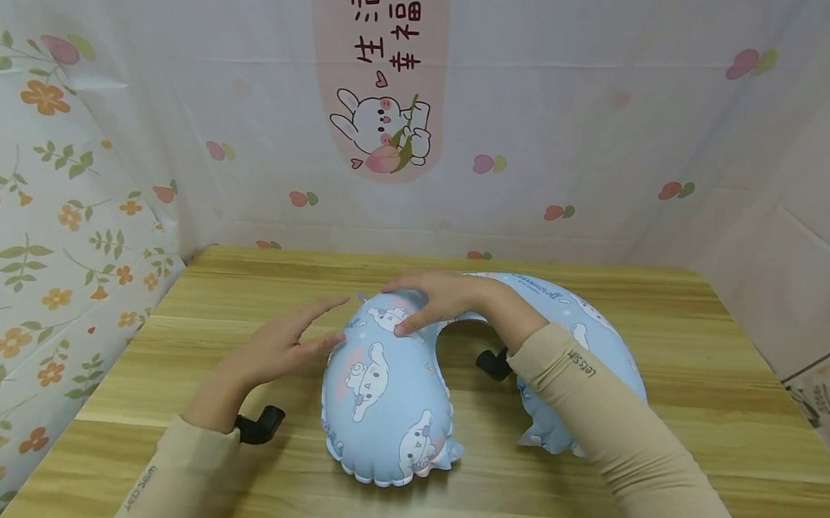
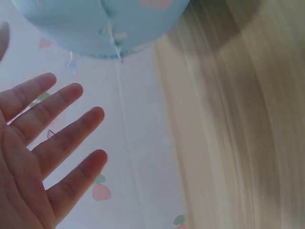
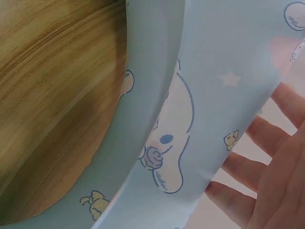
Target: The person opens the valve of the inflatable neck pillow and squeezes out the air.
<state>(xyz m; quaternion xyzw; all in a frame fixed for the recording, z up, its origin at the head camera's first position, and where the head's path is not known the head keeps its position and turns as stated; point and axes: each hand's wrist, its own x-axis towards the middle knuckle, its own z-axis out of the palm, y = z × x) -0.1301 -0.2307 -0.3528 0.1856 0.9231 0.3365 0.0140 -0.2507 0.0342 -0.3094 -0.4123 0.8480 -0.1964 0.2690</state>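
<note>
A puffed-up light blue U-shaped neck pillow (image 1: pixel 378 399), printed with white long-eared cartoon characters, lies on the wooden table. My right hand (image 1: pixel 448 297) rests on its upper left bend, thumb on the top face. In the right wrist view, the right fingertips (image 3: pixel 217 188) touch the pillow's outer edge (image 3: pixel 205 157). Beside the pillow's left side is my left hand (image 1: pixel 284 350), its fingers spread and nothing held. A small clear tab (image 2: pixel 70 62) sticks out from the pillow's edge near the left fingers (image 2: pixel 90 117). My right forearm covers part of the pillow's right arm.
The wooden table (image 1: pixel 167 339) ends at the back against a white printed cloth (image 1: pixel 537 124) with a rabbit picture. Another cloth with orange flowers (image 1: pixel 37 252) hangs at the left. Black angled pieces (image 1: pixel 260 425) show at my wrists.
</note>
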